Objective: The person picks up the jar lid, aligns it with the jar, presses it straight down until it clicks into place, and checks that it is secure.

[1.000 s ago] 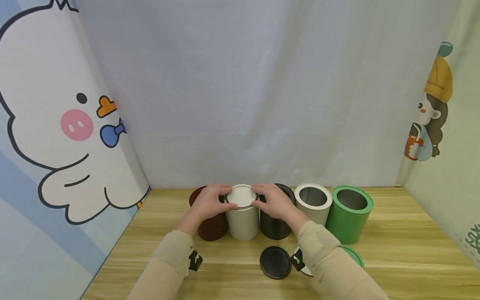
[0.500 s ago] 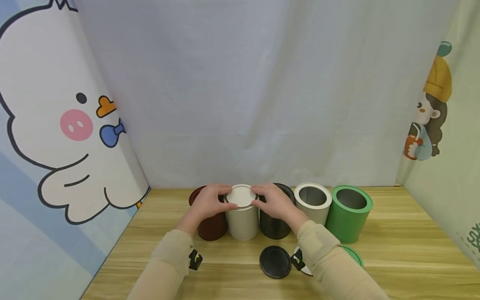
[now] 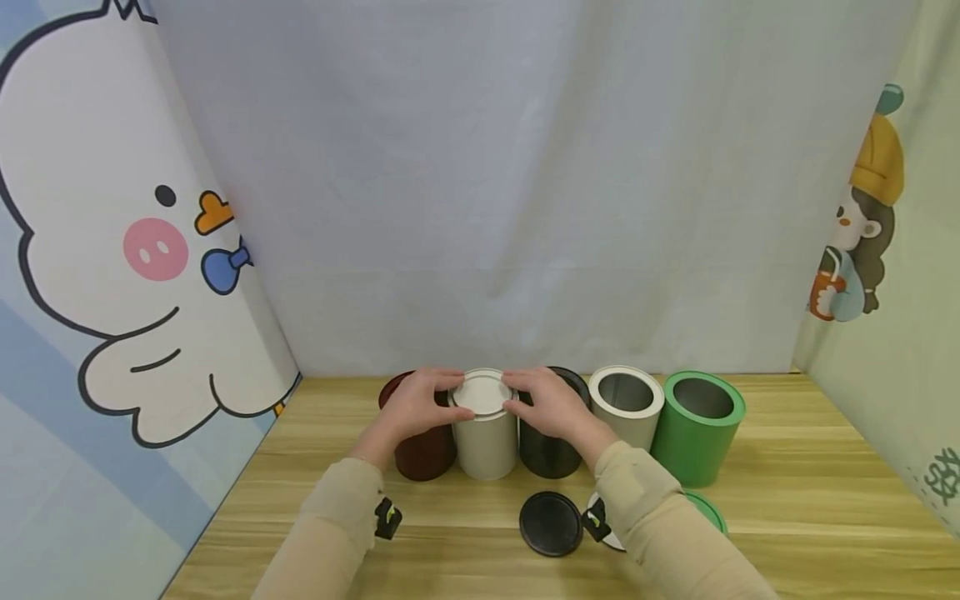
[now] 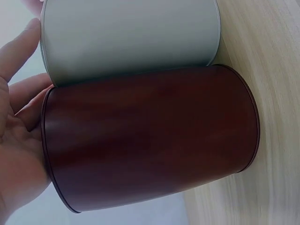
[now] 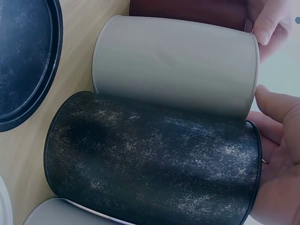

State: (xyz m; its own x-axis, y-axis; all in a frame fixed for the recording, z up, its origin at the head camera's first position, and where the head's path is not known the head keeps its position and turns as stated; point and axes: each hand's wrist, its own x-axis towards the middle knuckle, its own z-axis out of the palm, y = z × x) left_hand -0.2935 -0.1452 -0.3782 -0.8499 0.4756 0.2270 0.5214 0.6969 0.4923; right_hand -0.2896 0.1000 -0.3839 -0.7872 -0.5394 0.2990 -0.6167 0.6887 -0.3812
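Observation:
A white can [image 3: 486,450] stands in the row with a round white lid [image 3: 483,393] lying level in its top. My left hand [image 3: 414,404] grips the lid's left edge, thumb in front and fingers behind. From the opposite side, my right hand [image 3: 553,402] grips the lid the same way. Under the left hand is a dark red can [image 3: 426,454], and under the right a black can [image 3: 550,454]. Both wrist views show a thumb tip at the rim of the white can; the lid itself is hidden there.
To the right stand a second white can [image 3: 637,432] and a green can [image 3: 693,454], both uncovered. Nearer on the wooden table [image 3: 825,517] lie a black lid [image 3: 551,523], a white lid [image 3: 612,542] and a green lid [image 3: 707,510], the last two partly behind my right sleeve.

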